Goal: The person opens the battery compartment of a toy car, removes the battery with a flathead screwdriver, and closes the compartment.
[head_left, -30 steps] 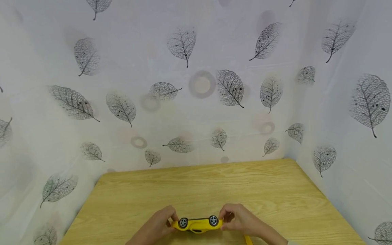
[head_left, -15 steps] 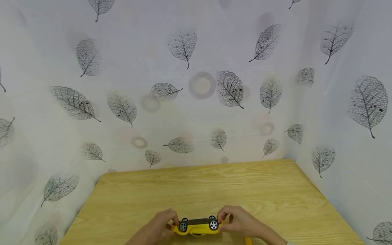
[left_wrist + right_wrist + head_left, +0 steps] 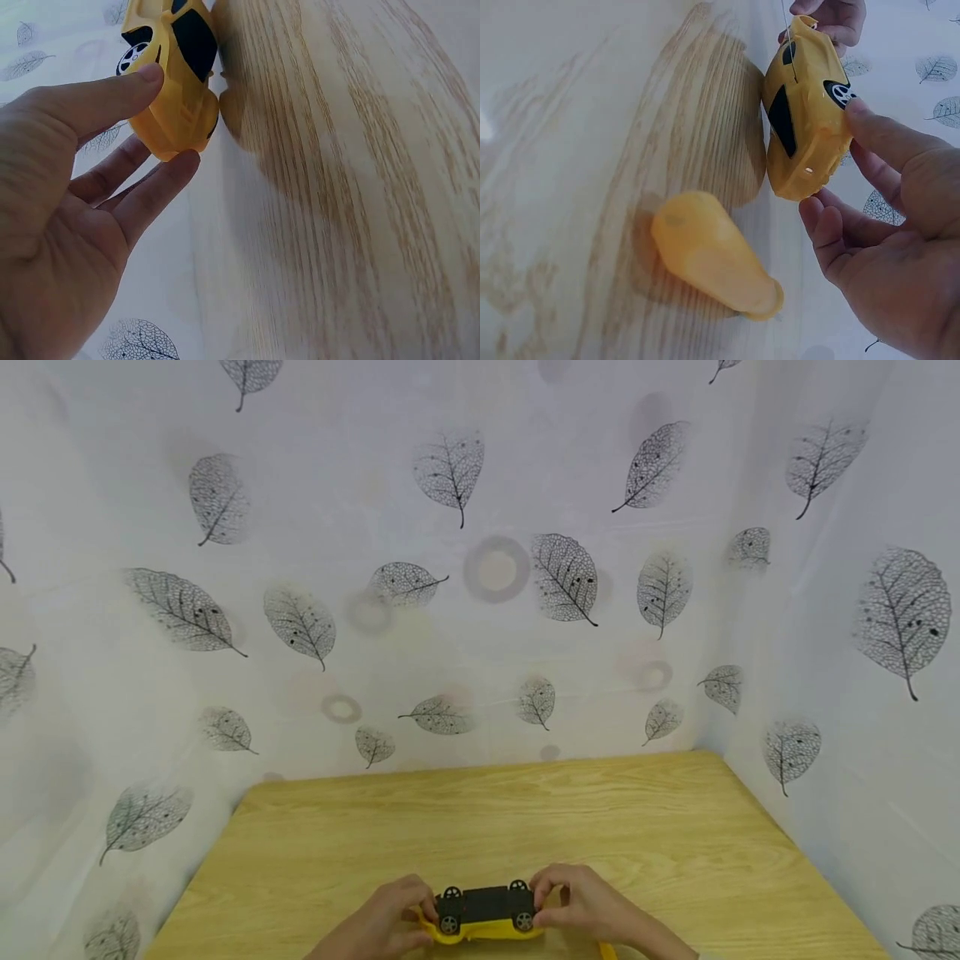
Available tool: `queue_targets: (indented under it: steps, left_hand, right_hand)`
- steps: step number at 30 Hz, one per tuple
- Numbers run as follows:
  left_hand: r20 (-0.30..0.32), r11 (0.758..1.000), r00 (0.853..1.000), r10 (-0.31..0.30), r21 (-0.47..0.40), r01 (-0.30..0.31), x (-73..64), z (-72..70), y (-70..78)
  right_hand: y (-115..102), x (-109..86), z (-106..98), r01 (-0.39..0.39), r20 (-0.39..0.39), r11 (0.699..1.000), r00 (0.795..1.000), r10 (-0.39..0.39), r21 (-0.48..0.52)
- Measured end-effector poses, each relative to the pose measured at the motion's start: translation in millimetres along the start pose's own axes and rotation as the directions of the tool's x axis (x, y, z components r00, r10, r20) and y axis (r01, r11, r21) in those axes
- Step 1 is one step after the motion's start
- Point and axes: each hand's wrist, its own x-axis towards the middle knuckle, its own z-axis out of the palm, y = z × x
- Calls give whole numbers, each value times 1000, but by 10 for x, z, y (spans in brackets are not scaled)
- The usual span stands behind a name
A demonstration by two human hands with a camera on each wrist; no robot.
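Observation:
A yellow toy car (image 3: pixel 495 930) is tipped over close to the wooden table, its black underside and wheels facing the head camera. My left hand (image 3: pixel 392 912) pinches one end of it between thumb and fingertips. At the opposite end my right hand (image 3: pixel 581 900) grips it the same way. The left wrist view has the car (image 3: pixel 180 124) near the tabletop, with a dark window and one wheel showing. In the right wrist view, a thin wire-like line crosses the car (image 3: pixel 810 135). Whether it touches the table cannot be told.
A rounded yellow plastic piece (image 3: pixel 712 255) lies on the table near my right hand; its kind is unclear. The wooden tabletop (image 3: pixel 480 818) reaches back to white cloth (image 3: pixel 480 643) printed with grey leaves, which hangs behind and on both sides.
The car has been rolled about its length between both hands. Its side faced the head camera before; now the black underside does. Both hands have kept hold and barely shifted.

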Motion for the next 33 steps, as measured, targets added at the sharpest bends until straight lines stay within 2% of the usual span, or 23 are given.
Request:
queue_targets:
  steps: [4, 11, 19, 21, 25, 29, 33]
  left_hand:
    - [-2, 1000, 1000, -16, 13, 16, -3, -10, 13]
    - [-28, 996, 1000, 10, 87, -7, 19, -14, 26]
    - [-28, 997, 997, -79, -8, 79, 32, -21, 24]
    - [-35, 996, 996, -87, -5, 87, 33, -22, 25]
    - [-49, 992, 994, -102, 69, 105, 35, -16, 34]
    - [-41, 980, 986, -159, 113, 163, 36, -6, 38]
    - [-28, 970, 977, -213, 113, 215, 52, 3, 44]
  right_hand:
    - [10, 15, 11, -59, 4, 998, 998, 59, 38]
    - [22, 26, 15, -99, 32, 992, 995, 96, 74]
    - [4, 34, 25, -118, 43, 993, 992, 117, 25]
    - [4, 37, 28, -112, 41, 994, 993, 112, 6]
    - [6, 35, 50, -70, 23, 997, 997, 71, -30]
    - [13, 29, 79, -30, 8, 997, 1000, 30, -72]
    - [19, 34, 92, -15, 12, 993, 1000, 17, -115]
